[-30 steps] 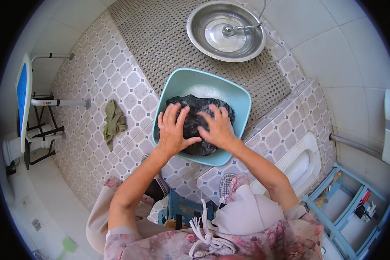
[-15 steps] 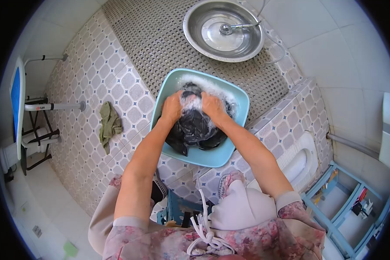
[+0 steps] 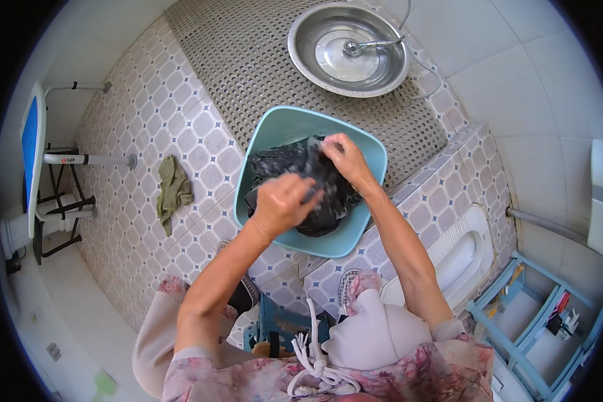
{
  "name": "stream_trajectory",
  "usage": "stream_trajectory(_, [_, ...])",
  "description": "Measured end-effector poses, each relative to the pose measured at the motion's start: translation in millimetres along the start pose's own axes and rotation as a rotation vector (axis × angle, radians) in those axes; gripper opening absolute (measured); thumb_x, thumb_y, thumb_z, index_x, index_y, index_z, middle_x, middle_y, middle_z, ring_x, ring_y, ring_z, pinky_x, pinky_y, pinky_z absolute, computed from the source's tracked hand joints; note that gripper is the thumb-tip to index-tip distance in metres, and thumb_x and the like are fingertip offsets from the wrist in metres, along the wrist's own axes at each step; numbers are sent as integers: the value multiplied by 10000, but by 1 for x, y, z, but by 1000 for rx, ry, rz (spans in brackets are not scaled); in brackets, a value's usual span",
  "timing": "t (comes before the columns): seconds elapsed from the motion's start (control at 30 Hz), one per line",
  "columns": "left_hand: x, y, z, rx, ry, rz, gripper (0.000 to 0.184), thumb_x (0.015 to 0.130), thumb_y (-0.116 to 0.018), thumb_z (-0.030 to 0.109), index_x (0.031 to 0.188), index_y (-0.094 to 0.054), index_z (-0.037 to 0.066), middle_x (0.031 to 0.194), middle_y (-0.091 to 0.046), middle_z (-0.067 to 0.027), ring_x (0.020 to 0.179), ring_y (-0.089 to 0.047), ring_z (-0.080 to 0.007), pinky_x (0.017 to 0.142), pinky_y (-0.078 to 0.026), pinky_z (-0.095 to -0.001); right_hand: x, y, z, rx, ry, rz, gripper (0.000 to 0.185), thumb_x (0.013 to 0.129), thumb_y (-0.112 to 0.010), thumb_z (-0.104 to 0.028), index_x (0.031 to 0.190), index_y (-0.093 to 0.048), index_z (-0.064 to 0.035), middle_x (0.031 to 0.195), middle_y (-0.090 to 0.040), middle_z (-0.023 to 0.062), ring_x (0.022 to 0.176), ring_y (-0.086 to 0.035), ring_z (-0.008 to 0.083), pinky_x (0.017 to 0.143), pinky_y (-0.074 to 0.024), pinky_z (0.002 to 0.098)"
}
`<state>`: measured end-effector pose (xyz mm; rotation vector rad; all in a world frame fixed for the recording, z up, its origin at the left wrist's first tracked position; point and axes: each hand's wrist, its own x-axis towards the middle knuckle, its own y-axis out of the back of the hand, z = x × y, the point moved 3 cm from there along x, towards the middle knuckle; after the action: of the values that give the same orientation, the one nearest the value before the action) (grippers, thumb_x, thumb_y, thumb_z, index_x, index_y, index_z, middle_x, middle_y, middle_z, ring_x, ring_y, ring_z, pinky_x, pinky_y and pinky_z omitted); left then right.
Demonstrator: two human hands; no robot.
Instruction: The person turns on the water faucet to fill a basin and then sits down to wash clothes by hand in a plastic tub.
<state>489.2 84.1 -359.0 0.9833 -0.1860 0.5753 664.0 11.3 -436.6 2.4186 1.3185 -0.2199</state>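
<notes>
Left hand [image 3: 283, 206] over teal basin's [image 3: 375, 155] near-left part, fingers half-curled, blurred, hold unclear. Black cloth [image 3: 329, 182] inside basin, seemingly mid-working. Right hand [image 3: 348, 163] at basin's far-right part, fingers curled, apparently pinching cloth. Next move calls for firm wet grip.

The left hand [image 3: 285, 203] was blurred, its fingertips indistinct, and it covered part of the dark cloth [image 3: 301, 161]. The hose [image 3: 409, 12] ran off the top edge. Lettering on the chair's label [image 3: 65, 160] was too small to read.
</notes>
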Motion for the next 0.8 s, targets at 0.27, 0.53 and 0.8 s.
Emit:
stream_trajectory(0.27, [-42,10,-1,166,204,-229,1053,535,-882,421,1413,-405,91,1374,-400,-188,1273,-400,-405,1031,-304,-540,-10,-34,22,-512,433,-138,410,744,-712,-336,1099,-663,-137,1194,-581,160,1133,-471,401,1016,-379,474])
stream_trajectory(0.53, [-74,-38,-37,126,308,-547,957,603,-800,162,1434,-337,57,1227,-499,-208,1065,-548,-402,847,-488,-478,-110,-59,-1,-844,644,-1,253,697,-688,-240,861,-605,-66,956,-578,129,967,-533,324,782,-493,422])
stream_trajectory(0.8, [-57,-68,-96,60,477,-504,546,645,-759,163,1125,-568,-12,833,-664,-260,810,-653,-450,739,-535,-488,5,-76,75,-786,452,51,167,886,-547,-206,841,-617,-62,793,-654,161,798,-652,351,663,-534,433])
